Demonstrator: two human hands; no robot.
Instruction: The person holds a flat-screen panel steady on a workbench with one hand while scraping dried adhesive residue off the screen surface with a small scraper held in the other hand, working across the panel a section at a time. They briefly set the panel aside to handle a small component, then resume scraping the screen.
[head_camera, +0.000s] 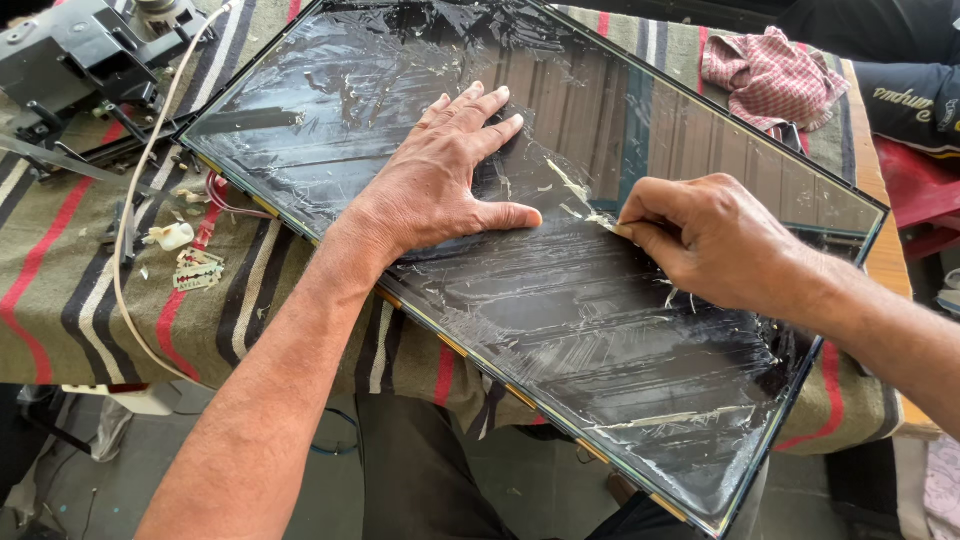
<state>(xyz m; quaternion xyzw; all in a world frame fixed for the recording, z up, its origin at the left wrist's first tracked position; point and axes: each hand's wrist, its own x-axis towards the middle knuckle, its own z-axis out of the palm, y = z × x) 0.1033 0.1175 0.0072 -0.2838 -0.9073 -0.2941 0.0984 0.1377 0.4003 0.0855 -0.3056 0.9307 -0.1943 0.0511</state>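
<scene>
A large dark display panel (600, 330) lay flat and skewed across the worktop (80, 300), which was covered by a striped cloth in olive, red, black and white; the panel's near right corner overhung the worktop's near edge; its glossy face was smeared with pale streaks and scraped residue, thickest near the middle and toward the near right. The left hand (445, 180) rested palm down on the panel's middle, fingers spread and flat, gripping nothing; the right hand (710, 240) sat just to its right, also on the panel, fingers drawn together and pinched on a small thin scraper (612, 224) whose pale tip touched the glass beside the left thumb; what kind of blade it was could not be told. On the cloth to the left of the panel lay a razor blade (198, 274), a small white plastic piece (172, 236) and a long cream-coloured cable (135, 200) curving toward the near edge; a dark metal assembly (70, 50) stood at the far left corner; a red and white checked rag (772, 75) lay crumpled at the far right, beyond the panel.
</scene>
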